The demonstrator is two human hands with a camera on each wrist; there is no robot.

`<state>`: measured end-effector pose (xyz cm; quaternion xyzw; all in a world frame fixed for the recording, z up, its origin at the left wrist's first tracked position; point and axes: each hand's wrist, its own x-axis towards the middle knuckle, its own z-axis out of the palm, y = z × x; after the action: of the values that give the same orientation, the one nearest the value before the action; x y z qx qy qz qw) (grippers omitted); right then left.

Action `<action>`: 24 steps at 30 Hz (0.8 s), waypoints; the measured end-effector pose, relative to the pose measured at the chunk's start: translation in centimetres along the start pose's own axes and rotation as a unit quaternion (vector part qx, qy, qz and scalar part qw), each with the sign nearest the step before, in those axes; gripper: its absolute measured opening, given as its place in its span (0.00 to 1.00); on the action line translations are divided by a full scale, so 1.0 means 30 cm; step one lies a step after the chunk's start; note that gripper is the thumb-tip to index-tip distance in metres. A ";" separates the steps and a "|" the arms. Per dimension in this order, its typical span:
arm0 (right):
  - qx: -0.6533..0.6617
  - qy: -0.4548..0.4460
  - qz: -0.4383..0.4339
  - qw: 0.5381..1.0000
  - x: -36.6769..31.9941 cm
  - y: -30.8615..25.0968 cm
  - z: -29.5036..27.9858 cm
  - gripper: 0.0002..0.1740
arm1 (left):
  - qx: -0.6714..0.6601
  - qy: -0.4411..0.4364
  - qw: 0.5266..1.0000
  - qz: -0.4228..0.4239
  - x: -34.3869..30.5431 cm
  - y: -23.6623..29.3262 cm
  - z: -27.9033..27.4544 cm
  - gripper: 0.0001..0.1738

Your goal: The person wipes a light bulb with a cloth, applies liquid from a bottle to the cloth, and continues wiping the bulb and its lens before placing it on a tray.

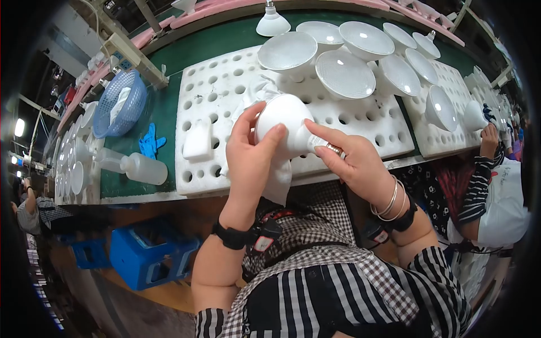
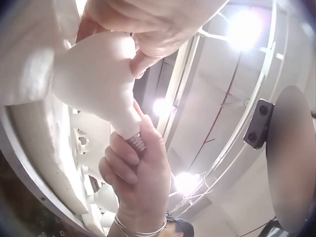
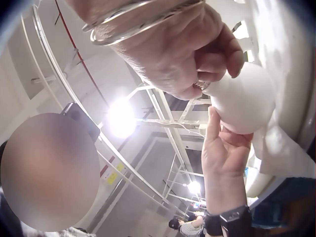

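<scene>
Now grips a white lamp [image 1: 283,115] with left fingers [image 1: 275,133], its metal base [image 1: 333,149] with right fingers [image 1: 321,132]. Faces upturned lamps [image 1: 345,74] at one o'clock.

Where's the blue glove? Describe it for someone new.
On the green tabletop, go to the left edge of the central holed foam board. Beside it, between the pale-blue basket and the white bottle, lies the glove: limp, splayed-fingered, and a deeper blue than the basket.
</scene>
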<state>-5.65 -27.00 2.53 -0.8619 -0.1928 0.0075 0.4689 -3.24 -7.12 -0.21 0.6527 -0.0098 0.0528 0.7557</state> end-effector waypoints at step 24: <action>-0.038 -0.018 0.017 0.999 -0.013 -0.052 -0.009 0.24 | 0.107 -0.020 0.993 -0.053 0.080 0.035 0.000 0.29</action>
<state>-6.46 -26.60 3.87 -0.8818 -0.1872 0.0240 0.4323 -0.97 -6.81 1.01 0.7304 0.0151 0.0001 0.6829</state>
